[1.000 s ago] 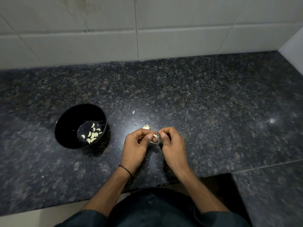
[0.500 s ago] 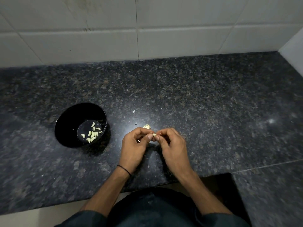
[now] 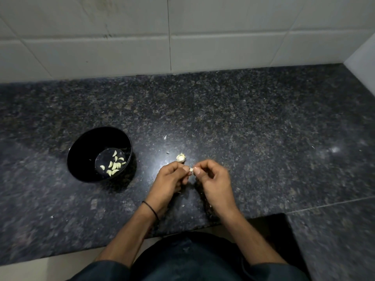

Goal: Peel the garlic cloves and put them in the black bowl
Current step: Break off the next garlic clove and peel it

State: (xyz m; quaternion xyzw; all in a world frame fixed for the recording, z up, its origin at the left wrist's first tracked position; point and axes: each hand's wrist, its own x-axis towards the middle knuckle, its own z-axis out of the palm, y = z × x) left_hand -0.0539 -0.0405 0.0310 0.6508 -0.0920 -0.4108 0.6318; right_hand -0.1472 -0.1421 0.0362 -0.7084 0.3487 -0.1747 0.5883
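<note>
I see left hand point(image 3: 170, 179) and right hand point(image 3: 213, 180) together near countertop point(image 3: 263, 138) front edge, both pinching garlic clove point(image 3: 191, 169). Garlic chunk point(image 3: 180, 158) just behind them. Black bowl point(image 3: 87, 147) toward left edge holds peeled cloves point(image 3: 113, 165).

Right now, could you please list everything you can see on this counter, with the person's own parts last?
black round bowl: one, black, on the counter left of the hands.
peeled garlic cloves: roughly ten, pale yellow-green, in the bowl's bottom.
small garlic clove: one, pale, pinched between both hands.
pale garlic chunk: one, cream, on the counter just beyond the left hand.
garlic peel flakes: a few, whitish, scattered on the counter.
dark speckled granite counter: one, dark grey, beneath everything.
white tiled wall: one, white, behind the counter.
thin black wristband: one, black, on the left wrist.
left hand: one, pinching the clove.
right hand: one, pinching the clove.
</note>
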